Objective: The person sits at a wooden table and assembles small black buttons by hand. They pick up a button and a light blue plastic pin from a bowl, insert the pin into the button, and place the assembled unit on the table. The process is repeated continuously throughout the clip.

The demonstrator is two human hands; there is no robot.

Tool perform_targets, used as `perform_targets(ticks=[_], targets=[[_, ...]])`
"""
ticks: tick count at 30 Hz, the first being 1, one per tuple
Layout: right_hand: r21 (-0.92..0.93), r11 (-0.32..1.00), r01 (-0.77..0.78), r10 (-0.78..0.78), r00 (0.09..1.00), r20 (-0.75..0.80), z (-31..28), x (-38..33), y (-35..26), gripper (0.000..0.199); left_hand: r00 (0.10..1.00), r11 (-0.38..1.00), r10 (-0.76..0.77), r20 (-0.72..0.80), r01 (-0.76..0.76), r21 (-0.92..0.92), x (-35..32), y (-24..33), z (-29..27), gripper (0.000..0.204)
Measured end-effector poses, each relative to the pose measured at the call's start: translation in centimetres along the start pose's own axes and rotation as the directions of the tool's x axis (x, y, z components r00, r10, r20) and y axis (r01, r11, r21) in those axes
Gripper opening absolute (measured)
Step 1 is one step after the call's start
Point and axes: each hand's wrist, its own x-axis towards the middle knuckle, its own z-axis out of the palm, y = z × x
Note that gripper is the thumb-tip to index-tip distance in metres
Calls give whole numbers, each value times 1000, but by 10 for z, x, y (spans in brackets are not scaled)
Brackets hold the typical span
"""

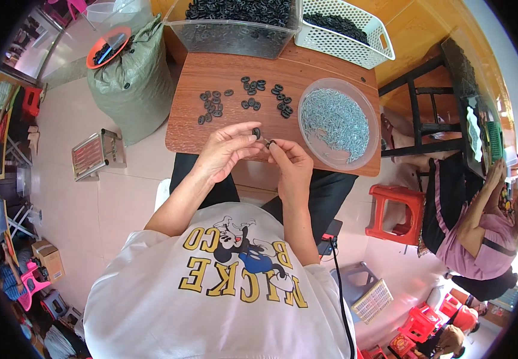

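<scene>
Over the near edge of the brown wooden table [259, 63], my two hands are close together. My left hand [226, 148] is closed, with a small black oval part [256, 132] pinched between thumb and index finger. Beside it my right hand [291, 161] pinches a small dark piece [270, 143]; a thin pale tip shows next to it, too small to make out fully. Loose black oval parts [215, 103] lie in several clusters beyond the hands. To the right stands a round clear tub [374, 134] of silvery-blue screws [335, 122].
A clear bin [229, 39] and a white perforated basket [349, 51], both holding black parts, stand at the table's far side. On the left, a green sack [130, 90] carries an orange bowl [94, 61]. A red stool [395, 209] and another person [480, 239] are to the right.
</scene>
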Motion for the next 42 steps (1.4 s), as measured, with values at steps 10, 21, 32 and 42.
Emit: perform_targets(ticks=[10, 21, 32, 42], targets=[[-2, 1000, -13, 13, 1000, 13, 3, 0, 0, 12, 997, 997, 2, -74, -7, -75, 2, -5, 0, 22], [-44, 999, -24, 24, 1000, 2, 3, 3, 7, 7, 994, 998, 39, -101, -44, -42, 0, -15, 10, 27], [15, 999, -38, 37, 999, 4, 4, 3, 9, 8, 981, 962, 165, -100, -138, 237, -4, -24, 7, 25], [-207, 977, 46, -21, 993, 119, -1, 0, 6, 35, 985, 934, 173, 2, -165, 317, -6, -19, 1, 25]])
